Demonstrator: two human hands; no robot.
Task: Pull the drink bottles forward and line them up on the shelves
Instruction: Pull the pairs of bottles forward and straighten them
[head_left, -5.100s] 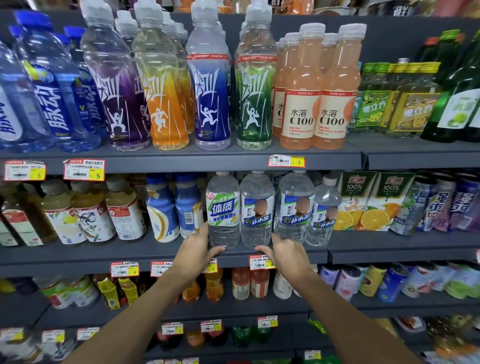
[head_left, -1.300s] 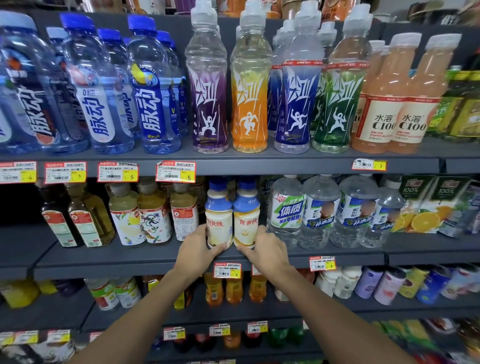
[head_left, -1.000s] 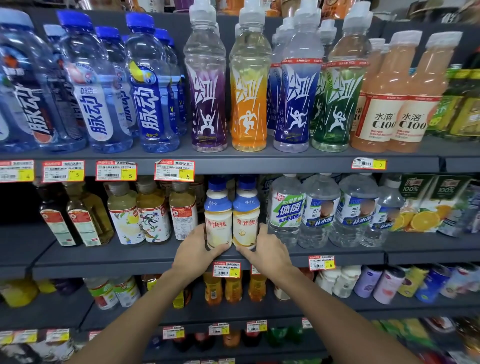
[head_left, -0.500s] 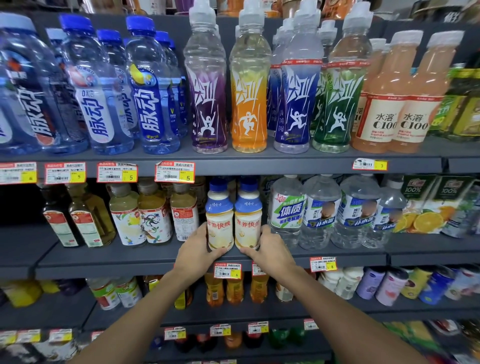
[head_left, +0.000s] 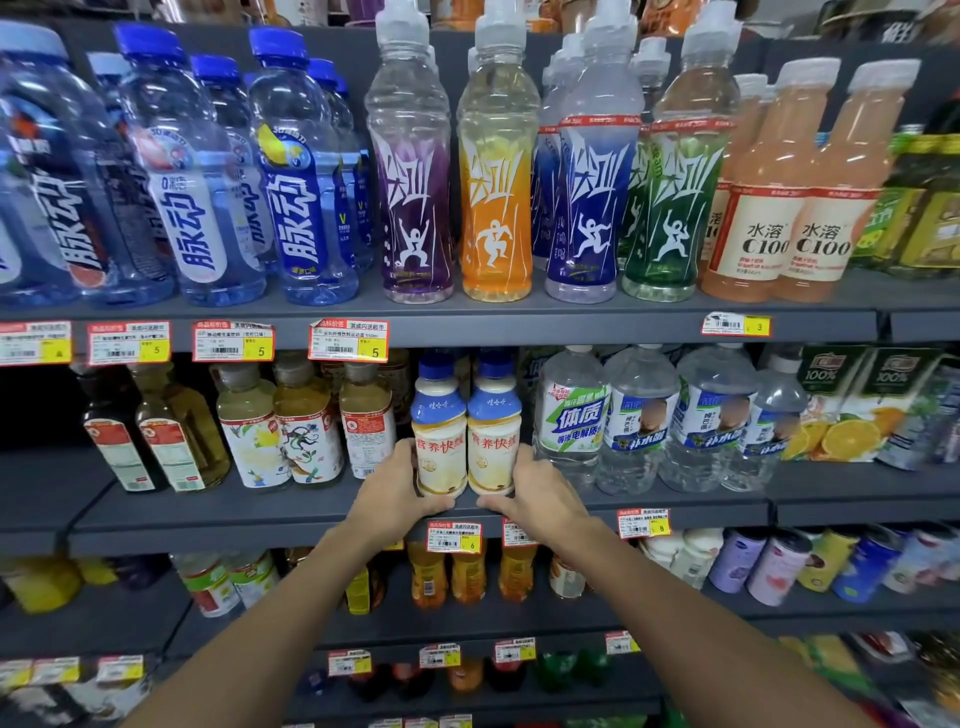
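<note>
Both forearms reach up from below, and I've got my left hand (head_left: 397, 486) cupped on the left of the two cream-bodied, blue-capped plastic drink bottles (head_left: 439, 434), my right hand (head_left: 537, 491) cupped on its twin (head_left: 493, 434). The two bottles touch side by side, their bases near the front edge of the dark grey metal middle shelf (head_left: 260, 525). Fronting this pair looks about done, I'd say. Next: let go and square their labels. Further back, the amber tea bottles (head_left: 306, 431) to the left sit deeper on the shelf, likely the next pull.
</note>
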